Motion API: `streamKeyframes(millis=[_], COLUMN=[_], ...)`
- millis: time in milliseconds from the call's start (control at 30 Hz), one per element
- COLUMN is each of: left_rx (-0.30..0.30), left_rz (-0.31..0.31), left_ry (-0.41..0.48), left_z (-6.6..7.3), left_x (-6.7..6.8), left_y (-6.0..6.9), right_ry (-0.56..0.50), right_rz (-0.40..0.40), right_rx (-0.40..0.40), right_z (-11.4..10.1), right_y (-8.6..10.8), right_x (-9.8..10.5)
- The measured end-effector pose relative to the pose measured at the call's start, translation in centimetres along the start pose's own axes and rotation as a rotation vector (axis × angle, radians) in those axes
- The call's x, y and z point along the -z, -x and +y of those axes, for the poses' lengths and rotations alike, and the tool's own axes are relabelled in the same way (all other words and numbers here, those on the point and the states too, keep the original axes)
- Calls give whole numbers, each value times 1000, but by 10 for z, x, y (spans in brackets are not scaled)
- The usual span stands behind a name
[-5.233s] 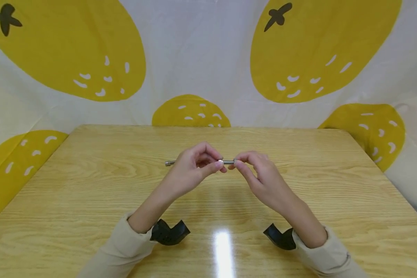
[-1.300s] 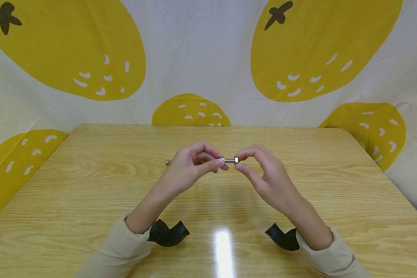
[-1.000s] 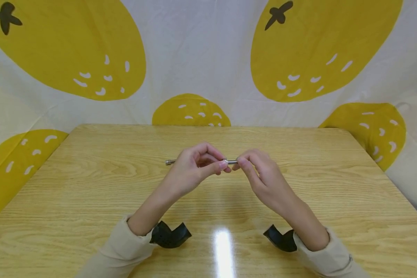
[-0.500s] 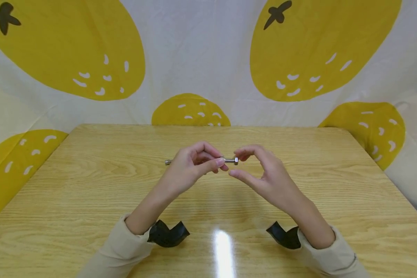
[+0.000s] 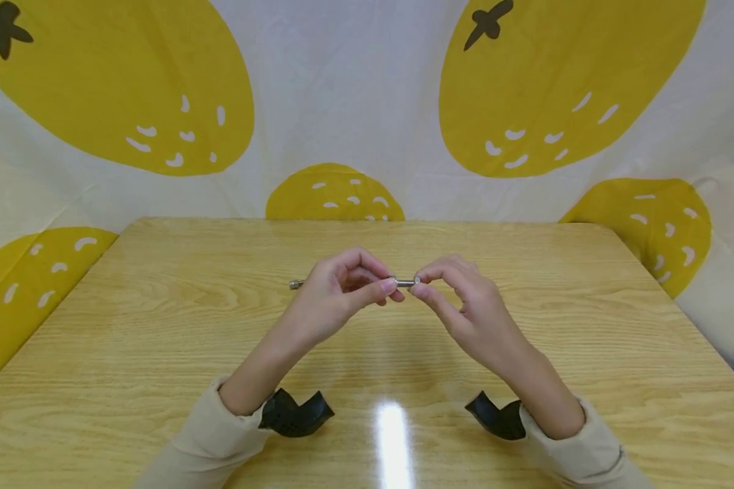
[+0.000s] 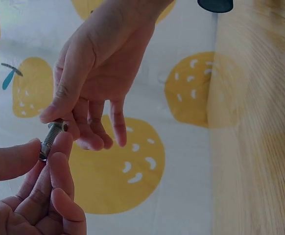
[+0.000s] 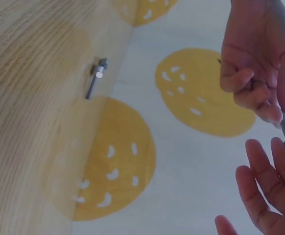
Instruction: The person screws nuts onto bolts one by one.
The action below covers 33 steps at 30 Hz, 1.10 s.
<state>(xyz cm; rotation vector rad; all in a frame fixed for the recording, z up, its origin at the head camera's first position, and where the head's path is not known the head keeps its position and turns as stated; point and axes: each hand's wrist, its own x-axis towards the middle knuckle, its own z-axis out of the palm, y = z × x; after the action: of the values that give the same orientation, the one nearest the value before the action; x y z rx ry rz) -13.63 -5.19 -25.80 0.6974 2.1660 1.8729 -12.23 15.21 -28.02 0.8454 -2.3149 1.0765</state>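
Observation:
A small silver bolt is held level between both hands, above the table. The left hand pinches one end of it between thumb and fingers. At the other end, the thumb and index finger of the right hand pinch a hexagonal piece; whether this is head or nut I cannot tell. Threads show on the bolt in the left wrist view, between the two sets of fingertips. A second bolt, with a nut-like collar near one end, lies on the table, partly behind the left hand in the head view.
The wooden table spreads under both hands. A white cloth printed with yellow fruit hangs behind it and at the sides. Black curved mounts sit at both wrists, by the rolled sleeves.
The right thumb and index finger were spread off the hexagonal end half a second ago and now pinch it. Earlier frames show them gripping and easing too. The left hand keeps its hold.

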Motion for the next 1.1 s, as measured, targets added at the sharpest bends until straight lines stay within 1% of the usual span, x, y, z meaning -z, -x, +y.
streamKeyframes(millis=[100, 167, 300, 367, 433, 467, 600, 633, 700, 800, 900, 1100], left_rx=[0, -2, -3, -2, 1, 2, 4, 3, 10, 12, 10, 14], left_rz=[2, 3, 4, 3, 5, 6, 8, 6, 5, 2, -1, 1], left_ry=[6, 10, 9, 2, -3, -6, -9, -7, -6, -6, -4, 9], left_z=[1, 1, 2, 2, 2, 2, 1, 1, 1, 1, 1, 2], left_x=[-1, -2, -3, -2, -2, -2, 0, 0, 1, 1, 1, 0], left_y=[0, 0, 1, 1, 0, 0, 0, 0, 0, 0, 1, 0], right_ry=[-6, -3, -8, -16, -29, -32, -44, -48, -54, -59, -51, -16], right_rz=[-3, -12, -49, -69, -72, -66, -19, -7, 10, 15, 10, -19], right_rx=[-17, -44, -138, -161, -142, -110, 62, 94, 128, 129, 105, -1], right_z=[0, -1, -4, -5, -4, -4, -1, -1, 0, -1, 0, 0], right_y=[-1, -2, -3, -3, -3, -3, -4, -4, -5, -5, -4, -2], right_x=[-2, -3, 0, 3, 5, 5, 5, 5, 4, 4, 3, 4])
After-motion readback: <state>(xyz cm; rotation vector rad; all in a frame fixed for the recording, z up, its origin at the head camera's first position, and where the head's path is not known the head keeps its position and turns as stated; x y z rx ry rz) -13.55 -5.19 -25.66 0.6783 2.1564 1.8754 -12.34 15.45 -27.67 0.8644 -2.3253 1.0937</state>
